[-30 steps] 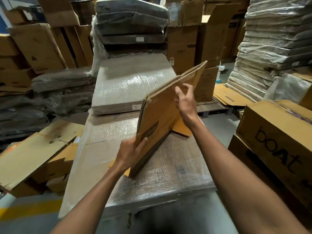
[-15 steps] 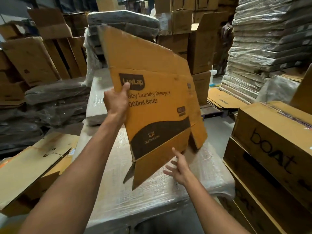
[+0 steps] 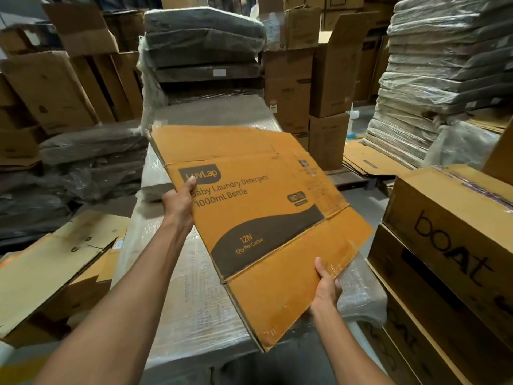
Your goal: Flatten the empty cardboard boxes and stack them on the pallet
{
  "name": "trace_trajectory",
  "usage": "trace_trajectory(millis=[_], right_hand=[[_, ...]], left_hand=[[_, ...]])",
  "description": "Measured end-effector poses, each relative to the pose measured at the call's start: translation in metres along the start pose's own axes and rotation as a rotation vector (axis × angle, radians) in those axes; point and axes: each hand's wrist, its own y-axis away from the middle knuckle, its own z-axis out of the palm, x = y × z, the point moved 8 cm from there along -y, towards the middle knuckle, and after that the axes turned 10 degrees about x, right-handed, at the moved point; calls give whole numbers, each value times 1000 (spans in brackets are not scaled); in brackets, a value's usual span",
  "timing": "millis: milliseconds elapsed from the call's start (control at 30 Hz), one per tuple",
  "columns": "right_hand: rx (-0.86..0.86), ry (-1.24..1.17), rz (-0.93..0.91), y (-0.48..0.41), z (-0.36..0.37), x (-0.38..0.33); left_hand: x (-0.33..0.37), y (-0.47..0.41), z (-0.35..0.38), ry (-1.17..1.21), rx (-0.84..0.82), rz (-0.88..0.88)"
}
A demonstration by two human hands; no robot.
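Left hand [image 3: 179,201] grasps flattened box [image 3: 263,218] at left edge, right hand [image 3: 326,287] grasps its lower flap; box tilted above wrapped stack [image 3: 194,315].

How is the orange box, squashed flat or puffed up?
Flat. The box is one thin sheet, flaps spread, held by the left hand and right hand.

The room over the shrink-wrapped stack [image 3: 194,315] is largely taken up by the flattened carton [image 3: 263,218], held tilted above it; only the stack's left part is left uncovered. On the right, passage is bounded by the stacked boat boxes [image 3: 449,232], with a narrow strip of floor [image 3: 366,209] left between them and the stack. Ahead the way is closed by wrapped dark bundles [image 3: 205,45], and on the left by loose flat cardboard [image 3: 50,268].
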Motion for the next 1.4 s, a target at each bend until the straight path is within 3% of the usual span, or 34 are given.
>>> trace_trajectory(millis=[167,300,400,600,833,900,1000,1100,1400], right_hand=[[143,84,-47,-8,-22,6],[188,203,-121,-14,-25,9],[219,253,-112,-16,-23,11],[124,117,-17,-4,6,27],[-120,41,47,39,72,43],[-179,58,44,45,84,48],[-297,131,63,52,93,57],[-369,150,89,49,90,52],[-243,228,85,-9,56,32]], left_hand=[[-82,-9,-33,-304,-47,-209],[-159,13,-89,-321,-21,-443],[-184,32,-110,-219,-37,-525],[-187,51,-110,299,-66,-547],[-203,145,-50,193,-536,-555],[-193,142,-36,264,-478,-526],[-186,116,-56,209,-230,-440],[-185,91,-93,288,-106,-485],[-194,30,-196,237,148,-541]])
